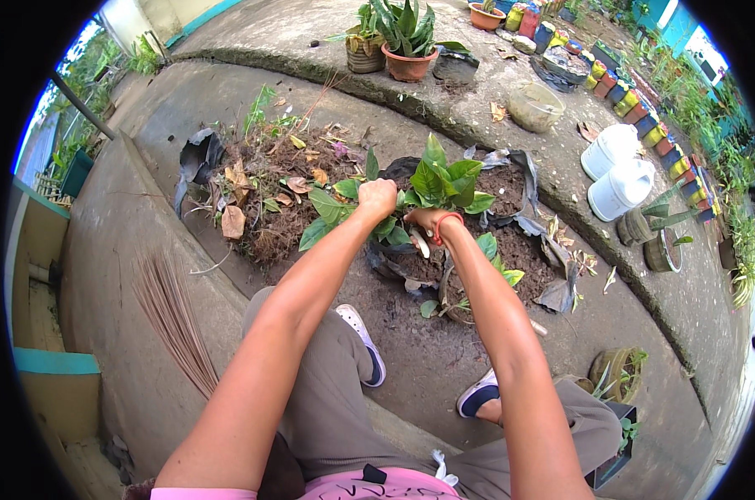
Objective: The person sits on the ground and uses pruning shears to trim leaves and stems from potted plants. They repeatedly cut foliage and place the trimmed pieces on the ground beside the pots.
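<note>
Beyond lettered shirt (pixel 394 482)—hands (pixel 377 197) (pixel 428 222) amid leaves (pixel 434 180)

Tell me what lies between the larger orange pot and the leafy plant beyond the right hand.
In the head view, a concrete ledge's dark edge and a strip of lower concrete lie between pot and leafy plant.
</note>
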{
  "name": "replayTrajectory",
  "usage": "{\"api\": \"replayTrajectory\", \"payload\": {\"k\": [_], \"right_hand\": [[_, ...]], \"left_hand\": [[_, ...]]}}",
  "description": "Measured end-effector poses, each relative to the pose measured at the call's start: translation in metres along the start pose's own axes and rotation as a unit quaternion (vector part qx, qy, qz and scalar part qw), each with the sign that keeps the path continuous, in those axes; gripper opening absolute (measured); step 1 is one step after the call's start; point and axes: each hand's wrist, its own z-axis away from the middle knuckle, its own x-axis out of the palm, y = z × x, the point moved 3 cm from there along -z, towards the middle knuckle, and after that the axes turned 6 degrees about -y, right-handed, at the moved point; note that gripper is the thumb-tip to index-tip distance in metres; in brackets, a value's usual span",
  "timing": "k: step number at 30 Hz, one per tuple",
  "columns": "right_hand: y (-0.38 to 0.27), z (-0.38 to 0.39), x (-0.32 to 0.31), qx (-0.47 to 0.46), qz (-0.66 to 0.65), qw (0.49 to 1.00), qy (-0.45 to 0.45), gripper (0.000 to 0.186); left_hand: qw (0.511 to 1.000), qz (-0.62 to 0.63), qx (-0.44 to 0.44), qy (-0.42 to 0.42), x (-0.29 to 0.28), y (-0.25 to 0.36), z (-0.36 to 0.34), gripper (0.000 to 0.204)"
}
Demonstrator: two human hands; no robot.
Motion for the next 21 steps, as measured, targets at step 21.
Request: {"api": "replayTrajectory", "payload": {"k": [21], "right_hand": [[-0.029, 0.142, 0.02, -0.266, 0.236, 0.932, 0.064, 0.034]], "left_hand": [[0.811, 0.547, 0.024, 0.207, -0.138, -0.137, 0.039, 0.029]]}}
